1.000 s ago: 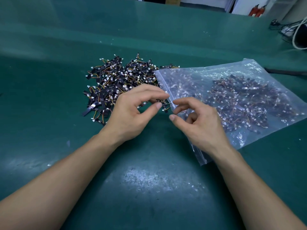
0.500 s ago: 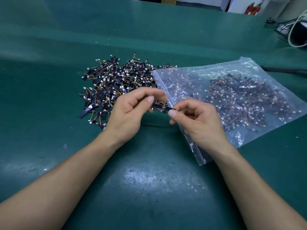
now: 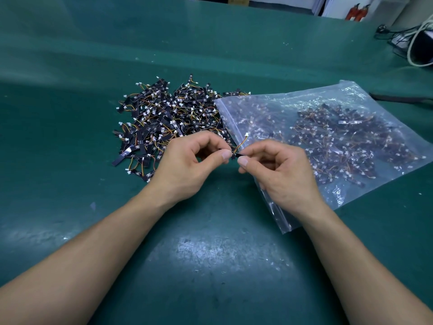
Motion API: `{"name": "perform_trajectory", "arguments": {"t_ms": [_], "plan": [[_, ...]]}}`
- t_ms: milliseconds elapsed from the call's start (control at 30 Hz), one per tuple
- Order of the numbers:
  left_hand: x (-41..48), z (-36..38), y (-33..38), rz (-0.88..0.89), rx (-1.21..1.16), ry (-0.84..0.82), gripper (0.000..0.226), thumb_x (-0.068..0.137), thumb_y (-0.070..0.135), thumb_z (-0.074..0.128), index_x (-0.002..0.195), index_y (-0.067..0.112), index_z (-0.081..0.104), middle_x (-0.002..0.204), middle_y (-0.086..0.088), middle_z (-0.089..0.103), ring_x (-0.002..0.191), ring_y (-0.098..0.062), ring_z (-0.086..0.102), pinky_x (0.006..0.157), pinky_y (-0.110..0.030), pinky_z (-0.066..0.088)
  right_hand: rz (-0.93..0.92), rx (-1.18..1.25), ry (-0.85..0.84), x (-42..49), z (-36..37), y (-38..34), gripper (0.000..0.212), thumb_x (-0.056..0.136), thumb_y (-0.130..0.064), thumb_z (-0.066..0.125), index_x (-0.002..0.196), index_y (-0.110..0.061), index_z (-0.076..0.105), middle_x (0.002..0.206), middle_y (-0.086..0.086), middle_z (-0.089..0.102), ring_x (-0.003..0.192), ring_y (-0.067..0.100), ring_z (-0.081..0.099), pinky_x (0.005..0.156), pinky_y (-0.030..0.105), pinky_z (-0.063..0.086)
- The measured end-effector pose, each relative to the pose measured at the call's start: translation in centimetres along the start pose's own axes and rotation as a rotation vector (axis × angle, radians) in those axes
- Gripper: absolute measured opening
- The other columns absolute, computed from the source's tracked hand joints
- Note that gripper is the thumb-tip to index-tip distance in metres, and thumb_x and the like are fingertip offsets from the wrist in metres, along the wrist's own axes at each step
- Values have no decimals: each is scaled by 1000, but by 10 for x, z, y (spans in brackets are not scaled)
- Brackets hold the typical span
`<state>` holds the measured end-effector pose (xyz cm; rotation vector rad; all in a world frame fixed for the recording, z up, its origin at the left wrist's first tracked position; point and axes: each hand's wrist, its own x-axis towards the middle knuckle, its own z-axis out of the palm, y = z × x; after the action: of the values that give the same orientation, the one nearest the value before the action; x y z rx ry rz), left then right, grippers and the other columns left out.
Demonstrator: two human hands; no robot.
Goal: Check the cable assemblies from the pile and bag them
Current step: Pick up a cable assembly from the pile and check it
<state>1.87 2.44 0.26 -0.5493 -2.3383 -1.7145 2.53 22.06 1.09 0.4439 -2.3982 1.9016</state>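
Note:
A pile of small cable assemblies, black strips with orange and yellow wires and white plugs, lies on the green mat. To its right lies a clear zip bag that holds many more of them. One cable assembly is held between both hands just in front of the bag's mouth. My left hand pinches its left end with thumb and forefinger. My right hand pinches the black strip. Its wires curl up to a white plug above my fingers.
The green table mat spreads all around. At the far right are black and white cables and a dark cord behind the bag. Red objects stand beyond the table's far edge.
My left hand took one assembly from the pile's edge, and my right hand closed on it. Now both hands hold it slightly higher, with its wired plug sticking up.

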Motion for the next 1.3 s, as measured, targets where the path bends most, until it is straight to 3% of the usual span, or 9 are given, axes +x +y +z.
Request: {"name": "perform_trajectory", "arguments": {"t_ms": [167, 333, 433, 667, 867, 1067, 1200, 1300], "plan": [[-1, 1, -1, -1, -19, -7, 5, 87, 18, 73, 91, 20, 71, 84, -3, 71, 78, -21, 65, 74, -31, 53, -22, -71, 53, -1, 0, 0, 10, 84, -22, 74, 80, -31, 72, 69, -3, 73, 48, 4, 52, 46, 25, 42], [1, -2, -1, 103, 71, 11, 5, 89, 16, 72, 87, 20, 70, 81, 4, 70, 74, -11, 62, 70, -24, 50, 21, -39, 52, -2, 3, 0, 2, 83, -29, 73, 84, -27, 74, 72, 1, 73, 48, 9, 49, 47, 24, 41], [1, -4, -3, 151, 122, 36, 5, 89, 16, 72, 89, 21, 70, 81, 11, 68, 72, -2, 58, 71, -18, 47, 46, 42, -14, -2, 3, -2, 20, 93, -34, 64, 84, -18, 74, 70, 3, 74, 41, 10, 45, 42, 20, 37], [0, -5, -3, 172, 160, 5, 15, 86, 20, 75, 99, 12, 74, 86, 15, 67, 78, -8, 63, 74, -22, 48, 61, 135, -11, 0, 2, -2, 20, 95, -7, 68, 78, -18, 71, 62, 1, 69, 40, 9, 42, 42, 16, 36], [0, -7, -2, 167, 146, -4, 11, 87, 20, 74, 94, 11, 75, 85, 12, 68, 77, -13, 64, 71, -31, 51, -35, 4, -12, 0, 2, -1, 18, 91, -7, 69, 79, -21, 70, 63, -5, 69, 47, 1, 54, 52, 9, 39], [1, -5, -6, 160, 183, -20, 6, 88, 16, 72, 86, 12, 76, 81, 17, 67, 75, -2, 61, 74, -22, 45, -13, -45, 15, 0, 2, 1, 11, 86, -20, 73, 77, -26, 73, 67, -2, 72, 49, 2, 49, 49, 17, 38], [1, -4, -5, 126, 162, 29, 5, 89, 16, 70, 86, 17, 74, 79, 17, 67, 74, 0, 61, 73, -18, 44, -2, -53, 13, -1, 3, 3, 5, 85, -29, 71, 81, -28, 74, 71, 1, 73, 52, 27, 56, 50, 35, 43], [0, -4, -3, 106, 163, 12, 4, 89, 17, 70, 87, 17, 74, 80, 15, 67, 75, -1, 61, 73, -21, 46, -39, -120, -1, -1, 2, 4, 9, 88, -26, 68, 80, -27, 73, 68, -5, 72, 51, 14, 51, 51, 27, 40]]}}
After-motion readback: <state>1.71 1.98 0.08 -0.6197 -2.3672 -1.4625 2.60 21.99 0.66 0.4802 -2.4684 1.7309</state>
